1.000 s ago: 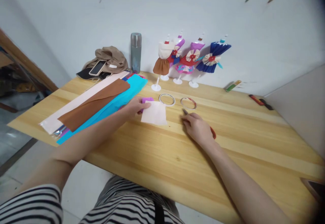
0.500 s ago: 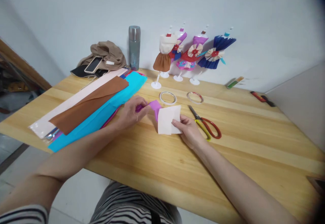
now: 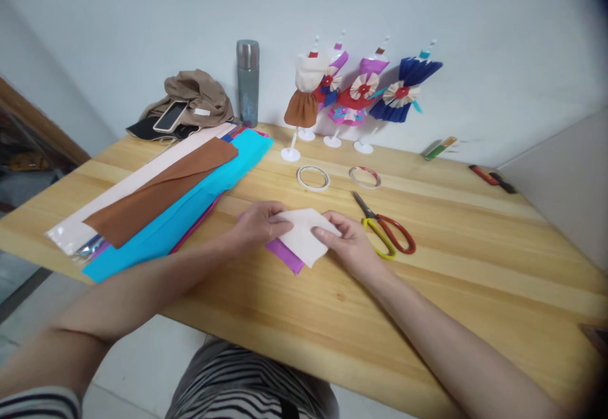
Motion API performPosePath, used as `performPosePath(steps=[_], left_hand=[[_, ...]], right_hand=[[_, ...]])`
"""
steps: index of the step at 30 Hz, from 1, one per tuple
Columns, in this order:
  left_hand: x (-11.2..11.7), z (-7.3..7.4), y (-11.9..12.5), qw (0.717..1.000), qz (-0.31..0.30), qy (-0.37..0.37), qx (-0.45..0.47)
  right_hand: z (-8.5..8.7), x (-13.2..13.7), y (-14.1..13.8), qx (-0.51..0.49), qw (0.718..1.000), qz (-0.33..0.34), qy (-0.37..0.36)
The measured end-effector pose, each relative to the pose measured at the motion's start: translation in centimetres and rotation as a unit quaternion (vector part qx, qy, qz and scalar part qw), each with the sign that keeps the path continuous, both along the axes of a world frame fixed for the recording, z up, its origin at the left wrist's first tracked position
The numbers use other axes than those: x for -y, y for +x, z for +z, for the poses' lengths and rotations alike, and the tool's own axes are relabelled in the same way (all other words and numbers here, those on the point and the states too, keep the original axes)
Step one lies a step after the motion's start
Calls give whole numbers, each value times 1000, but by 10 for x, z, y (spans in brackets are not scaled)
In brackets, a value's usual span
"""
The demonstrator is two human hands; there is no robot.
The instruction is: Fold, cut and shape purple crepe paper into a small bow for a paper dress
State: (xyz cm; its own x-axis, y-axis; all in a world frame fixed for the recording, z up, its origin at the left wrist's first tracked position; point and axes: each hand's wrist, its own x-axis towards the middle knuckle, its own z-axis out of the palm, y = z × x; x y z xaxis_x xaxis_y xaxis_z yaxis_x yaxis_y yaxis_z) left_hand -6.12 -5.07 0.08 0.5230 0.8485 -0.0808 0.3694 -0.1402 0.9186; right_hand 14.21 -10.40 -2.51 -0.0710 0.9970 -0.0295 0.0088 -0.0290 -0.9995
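Left hand (image 3: 256,224): grip is being narrow, thumb and fingers pinching the left corner of a small white four-sided sheet of paper (image 3: 308,235). Right hand (image 3: 354,242): grip is pinching the sheet's right corner, thumb on top. White sheet is spanning the gap between both hands, at the near middle of the wooden surface (image 3: 266,318); one corner is pointing toward the near side. A folded purple piece of paper or fabric (image 3: 286,257) is showing beneath it; whether the left fingers are also holding this cannot be told.

Just right of the right hand, scissors with one red and one yellow handle (image 3: 375,218) are lying with tips pointing far and left. Beyond the hands, a thin white tape ring (image 3: 313,189) is lying left of a white-and-red tape ring (image 3: 365,187).

On the left, a long bright blue sheet (image 3: 209,194) is lying near and right of a brown sheet (image 3: 161,191), which is overlapping a pale pink sheet (image 3: 78,226). At the far side, four small dresses on white stands (image 3: 301,107) are standing by the wall, right of a grey-green flask with a metal top (image 3: 247,83).
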Motion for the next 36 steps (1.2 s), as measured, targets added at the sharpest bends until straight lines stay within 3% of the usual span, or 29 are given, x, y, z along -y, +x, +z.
performPosePath(steps=[3, 7, 12, 17, 22, 28, 34, 36], left_hand=[[-6, -2, -2, 991, 37, -86, 97], [-8, -6, -4, 976, -10, -163, 142], [-4, -12, 0, 962, 39, -188, 195], [-2, -14, 3, 961, 64, -192, 186], [-1, -12, 3, 968, 72, -149, 186], [-7, -7, -1, 971, 49, -105, 210], [-3, 7, -4, 983, 92, 108, 119], [-1, 12, -5, 981, 109, 127, 100]], right_hand=[[-6, -3, 4, -64, 996, -54, -21], [-11, -7, 6, -109, 988, -112, -22], [-9, -5, 2, -92, 989, -119, 8], [-8, -3, -1, -85, 992, -96, -21], [-9, -4, -1, -94, 986, -135, 10], [-10, -4, 7, 34, 971, -193, 139], [-2, 3, 4, 14, 970, -213, 118], [0, 5, 1, 8, 970, -218, 109]])
